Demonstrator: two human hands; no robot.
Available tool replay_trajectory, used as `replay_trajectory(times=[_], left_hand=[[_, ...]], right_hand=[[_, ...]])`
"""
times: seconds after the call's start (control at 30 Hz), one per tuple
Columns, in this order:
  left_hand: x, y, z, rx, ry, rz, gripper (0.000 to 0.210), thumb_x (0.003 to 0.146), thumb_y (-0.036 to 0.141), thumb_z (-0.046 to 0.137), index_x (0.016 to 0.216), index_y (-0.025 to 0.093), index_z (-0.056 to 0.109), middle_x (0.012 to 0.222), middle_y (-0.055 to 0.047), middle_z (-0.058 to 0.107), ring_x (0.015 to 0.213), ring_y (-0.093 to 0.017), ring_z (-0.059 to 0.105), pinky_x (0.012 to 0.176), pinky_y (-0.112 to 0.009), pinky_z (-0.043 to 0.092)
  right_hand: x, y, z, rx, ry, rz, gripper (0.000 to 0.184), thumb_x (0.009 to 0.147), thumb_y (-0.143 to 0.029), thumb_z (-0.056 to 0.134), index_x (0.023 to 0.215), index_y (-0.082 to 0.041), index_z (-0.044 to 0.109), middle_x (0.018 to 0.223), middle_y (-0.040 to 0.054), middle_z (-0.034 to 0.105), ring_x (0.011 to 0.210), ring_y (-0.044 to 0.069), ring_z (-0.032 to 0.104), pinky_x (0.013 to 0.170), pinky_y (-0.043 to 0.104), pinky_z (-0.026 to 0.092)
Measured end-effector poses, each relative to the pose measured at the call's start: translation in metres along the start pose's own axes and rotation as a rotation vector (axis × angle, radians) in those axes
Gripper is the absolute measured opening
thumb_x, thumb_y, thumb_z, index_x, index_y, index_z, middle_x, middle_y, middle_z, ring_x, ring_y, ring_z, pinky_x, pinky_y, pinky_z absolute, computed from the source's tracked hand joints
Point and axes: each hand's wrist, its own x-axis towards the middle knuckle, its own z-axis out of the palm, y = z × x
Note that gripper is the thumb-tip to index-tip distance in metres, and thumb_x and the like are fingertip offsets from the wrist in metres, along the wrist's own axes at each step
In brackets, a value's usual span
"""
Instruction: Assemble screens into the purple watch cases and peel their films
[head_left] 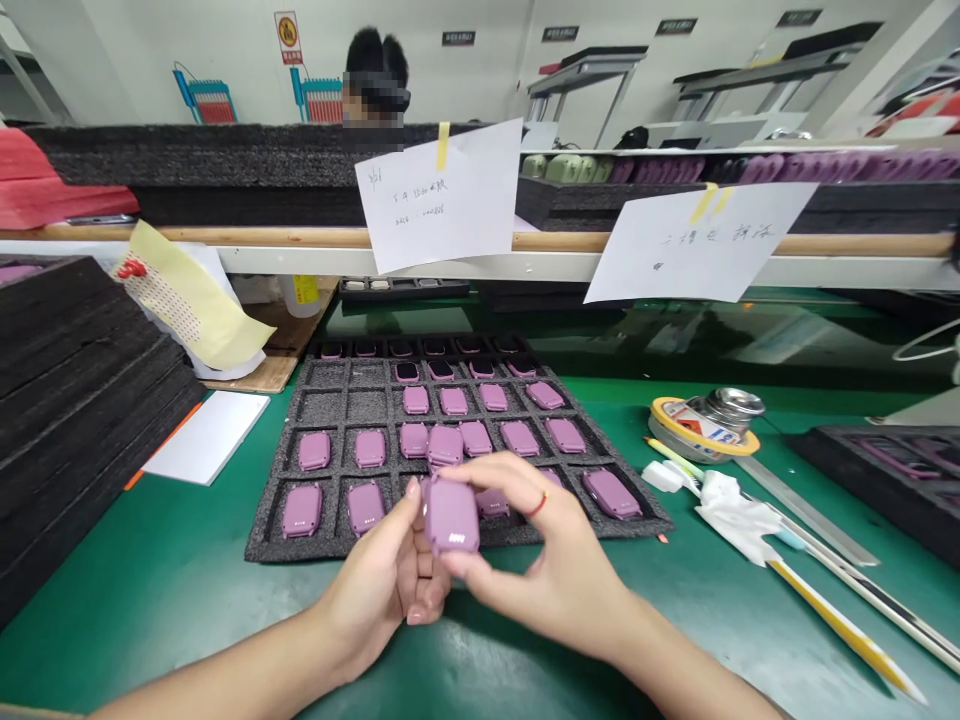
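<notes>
A purple smartwatch case (452, 518) is held above the front of the foam tray, its back with small metal contacts turned up. My right hand (551, 550) pinches it between thumb and bent index finger. My left hand (382, 580) is at its left side, thumb against the edge and the other fingers curled below. The black foam tray (319, 405) holds several purple watch cases in its compartments, such as one case (611, 493) at the front right. Another case (445, 446) lies just behind the held one. Several in the back rows show black screens.
Stacked black foam trays (82, 400) stand at left, near a white card (206, 435). At right lie a tape roll (705, 430), a metal ruler (810, 510), a white cloth (735, 515) and brushes. A shelf (555, 268) with hanging paper notes crosses behind. A person (375, 75) is beyond.
</notes>
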Motion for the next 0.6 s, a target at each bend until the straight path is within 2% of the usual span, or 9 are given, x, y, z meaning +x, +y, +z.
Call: replay_trajectory(times=[0.1, 0.17, 0.23, 0.33, 0.37, 0.43, 0.5, 0.6], left_hand=[[0.002, -0.005, -0.002, 0.107, 0.009, -0.011, 0.056, 0.076, 0.071, 0.065, 0.074, 0.017, 0.053, 0.069, -0.003, 0.064, 0.043, -0.004, 0.036, 0.040, -0.018, 0.021], [0.002, -0.006, -0.001, 0.191, 0.005, -0.032, 0.059, 0.075, 0.075, 0.063, 0.074, 0.017, 0.052, 0.073, -0.006, 0.067, 0.043, -0.005, 0.038, 0.040, -0.019, 0.023], [0.002, -0.008, 0.000, 0.257, -0.007, -0.046, 0.062, 0.073, 0.078, 0.061, 0.075, 0.017, 0.052, 0.074, -0.007, 0.069, 0.044, -0.006, 0.040, 0.041, -0.020, 0.024], [0.002, -0.010, 0.000, 0.321, -0.016, -0.062, 0.066, 0.070, 0.082, 0.058, 0.074, 0.017, 0.053, 0.074, -0.008, 0.069, 0.043, -0.006, 0.040, 0.042, -0.021, 0.025], [0.002, -0.011, 0.000, 0.334, -0.020, -0.070, 0.066, 0.069, 0.083, 0.057, 0.074, 0.017, 0.053, 0.074, -0.008, 0.070, 0.043, -0.006, 0.040, 0.042, -0.021, 0.025], [0.001, -0.013, 0.000, 0.352, -0.034, -0.080, 0.068, 0.069, 0.085, 0.056, 0.074, 0.017, 0.054, 0.075, -0.008, 0.070, 0.043, -0.006, 0.041, 0.043, -0.022, 0.025], [0.001, -0.014, 0.000, 0.361, -0.054, -0.092, 0.069, 0.068, 0.086, 0.055, 0.074, 0.017, 0.053, 0.076, -0.008, 0.070, 0.043, -0.007, 0.042, 0.043, -0.022, 0.025], [0.000, -0.014, 0.002, 0.375, -0.071, -0.121, 0.072, 0.063, 0.088, 0.055, 0.074, 0.017, 0.053, 0.075, -0.007, 0.070, 0.043, -0.007, 0.043, 0.043, -0.023, 0.026]], right_hand=[[0.023, 0.014, -0.006, -0.095, 0.082, 0.126, 0.033, 0.081, -0.027, 0.069, 0.113, -0.021, 0.063, 0.102, 0.0067, 0.070, 0.091, 0.022, 0.068, 0.082, 0.036, 0.056], [0.038, 0.024, -0.008, -0.206, 0.015, 0.181, 0.034, 0.082, -0.032, 0.068, 0.113, -0.020, 0.063, 0.107, 0.0088, 0.070, 0.097, 0.024, 0.067, 0.087, 0.040, 0.055], [0.051, 0.031, -0.010, -0.325, -0.133, 0.213, 0.034, 0.082, -0.033, 0.069, 0.112, -0.018, 0.062, 0.113, 0.0110, 0.069, 0.105, 0.027, 0.066, 0.093, 0.044, 0.052], [0.066, 0.032, -0.013, -0.414, -0.335, 0.246, 0.032, 0.081, -0.030, 0.070, 0.109, -0.016, 0.064, 0.106, 0.0120, 0.073, 0.098, 0.029, 0.070, 0.086, 0.043, 0.055], [0.071, 0.029, -0.014, -0.421, -0.380, 0.244, 0.036, 0.079, -0.029, 0.072, 0.111, -0.015, 0.064, 0.106, 0.0123, 0.074, 0.097, 0.030, 0.071, 0.084, 0.042, 0.056], [0.082, 0.020, -0.016, -0.449, -0.474, 0.223, 0.054, 0.073, -0.027, 0.077, 0.124, -0.017, 0.061, 0.118, 0.0137, 0.071, 0.105, 0.032, 0.069, 0.088, 0.042, 0.055], [0.094, 0.010, -0.015, -0.541, -0.631, 0.199, 0.064, 0.073, -0.028, 0.078, 0.134, -0.022, 0.057, 0.129, 0.0129, 0.067, 0.114, 0.032, 0.066, 0.093, 0.040, 0.052], [0.112, 0.000, -0.007, -0.699, -0.884, 0.200, 0.051, 0.075, -0.031, 0.075, 0.125, -0.024, 0.066, 0.108, 0.0108, 0.074, 0.101, 0.032, 0.070, 0.079, 0.035, 0.052]])
